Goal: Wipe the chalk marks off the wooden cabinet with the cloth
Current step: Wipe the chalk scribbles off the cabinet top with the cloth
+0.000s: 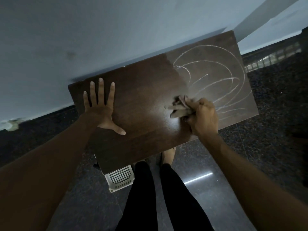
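Note:
The dark wooden cabinet top (146, 90) stands against a pale wall. White curved chalk marks (221, 77) cover its right part, while the left part shows bare wood. My right hand (202, 116) is closed on a crumpled brownish cloth (180, 106), pressed on the wood near the middle, at the left edge of the chalk lines. The cloth looks blurred. My left hand (101, 105) lies flat on the cabinet's left side, fingers spread, holding nothing.
A white perforated plastic basket (120, 178) sits on the floor under the cabinet's near edge. My legs in black trousers (160, 197) and a foot stand on the dark speckled floor (250, 164). A grille-like object (273, 57) is at the far right.

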A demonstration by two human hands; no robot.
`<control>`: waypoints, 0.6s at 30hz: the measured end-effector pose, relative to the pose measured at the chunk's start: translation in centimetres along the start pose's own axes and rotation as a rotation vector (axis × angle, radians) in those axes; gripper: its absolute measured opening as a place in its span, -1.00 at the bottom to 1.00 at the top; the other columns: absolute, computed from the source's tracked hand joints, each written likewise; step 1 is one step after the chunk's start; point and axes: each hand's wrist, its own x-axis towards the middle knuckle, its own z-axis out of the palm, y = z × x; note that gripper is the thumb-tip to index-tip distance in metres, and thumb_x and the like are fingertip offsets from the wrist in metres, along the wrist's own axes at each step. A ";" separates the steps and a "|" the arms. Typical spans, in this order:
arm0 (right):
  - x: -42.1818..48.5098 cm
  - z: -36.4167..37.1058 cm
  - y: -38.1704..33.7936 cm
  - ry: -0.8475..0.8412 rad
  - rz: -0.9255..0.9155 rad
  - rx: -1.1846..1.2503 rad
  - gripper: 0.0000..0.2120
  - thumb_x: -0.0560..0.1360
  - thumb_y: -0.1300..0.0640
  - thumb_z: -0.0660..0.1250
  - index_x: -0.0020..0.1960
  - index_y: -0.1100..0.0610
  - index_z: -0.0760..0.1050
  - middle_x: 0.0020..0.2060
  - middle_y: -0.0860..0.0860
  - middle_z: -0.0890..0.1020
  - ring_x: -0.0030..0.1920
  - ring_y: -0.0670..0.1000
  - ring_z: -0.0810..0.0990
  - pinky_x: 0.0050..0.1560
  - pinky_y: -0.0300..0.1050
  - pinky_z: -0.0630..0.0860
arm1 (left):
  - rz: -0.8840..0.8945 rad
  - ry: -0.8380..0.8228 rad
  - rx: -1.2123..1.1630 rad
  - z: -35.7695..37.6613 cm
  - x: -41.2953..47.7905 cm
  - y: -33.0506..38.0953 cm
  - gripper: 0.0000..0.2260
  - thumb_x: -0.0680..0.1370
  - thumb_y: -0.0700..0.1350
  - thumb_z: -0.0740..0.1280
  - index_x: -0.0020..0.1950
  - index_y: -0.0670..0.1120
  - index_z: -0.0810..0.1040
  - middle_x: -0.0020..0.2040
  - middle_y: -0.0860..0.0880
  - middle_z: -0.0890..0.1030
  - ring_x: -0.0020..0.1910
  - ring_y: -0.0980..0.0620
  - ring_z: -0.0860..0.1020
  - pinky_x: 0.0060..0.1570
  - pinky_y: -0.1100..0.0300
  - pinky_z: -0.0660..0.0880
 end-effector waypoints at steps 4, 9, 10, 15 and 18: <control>2.6 0.0 -0.6 0.087 0.047 0.013 -0.56 0.53 0.30 0.34 0.37 0.01 0.52 -0.08 0.02 0.46 -0.04 0.15 0.50 -0.20 -0.02 0.41 | 0.018 0.023 -0.016 0.3 -0.1 -0.2 0.58 -0.02 0.55 0.52 0.28 0.12 -0.80 0.39 -0.15 -0.75 0.43 -0.26 -0.65 0.49 -0.35 -0.43; -1.2 1.6 -2.2 0.065 0.097 0.121 -0.57 0.49 0.32 0.32 0.33 0.06 0.53 -0.01 0.16 0.51 -0.01 0.23 0.49 -0.07 0.14 0.52 | 0.031 0.052 -0.007 0.5 0.1 -0.3 0.61 -0.07 0.56 0.51 0.36 0.11 -0.76 0.42 -0.15 -0.72 0.46 -0.26 -0.63 0.49 -0.35 -0.43; -3.0 2.1 -2.7 0.024 0.052 0.132 -0.54 0.48 0.33 0.31 0.35 0.05 0.53 0.03 0.20 0.52 0.02 0.25 0.47 -0.02 0.14 0.50 | 0.030 0.058 -0.004 0.6 0.1 -0.3 0.62 -0.07 0.57 0.51 0.39 0.10 -0.74 0.43 -0.15 -0.71 0.47 -0.26 -0.62 0.49 -0.35 -0.42; -11.9 3.8 -2.6 -0.109 -0.076 0.079 -0.43 0.32 0.32 0.49 0.29 -0.01 0.59 0.01 0.10 0.55 0.02 0.16 0.47 -0.20 0.00 0.53 | 0.039 0.068 -0.004 0.5 0.2 -0.6 0.62 -0.07 0.57 0.51 0.46 0.08 -0.68 0.45 -0.16 -0.69 0.48 -0.26 -0.61 0.49 -0.35 -0.42; -11.4 2.9 -0.1 -0.099 -0.157 0.019 -0.41 0.23 0.27 0.59 0.22 -0.04 0.64 -0.11 0.03 0.55 -0.10 0.12 0.49 -0.37 -0.15 0.44 | 0.048 0.057 -0.004 0.5 0.1 -0.5 0.61 -0.05 0.56 0.51 0.44 0.08 -0.70 0.43 -0.16 -0.71 0.46 -0.26 -0.63 0.49 -0.36 -0.42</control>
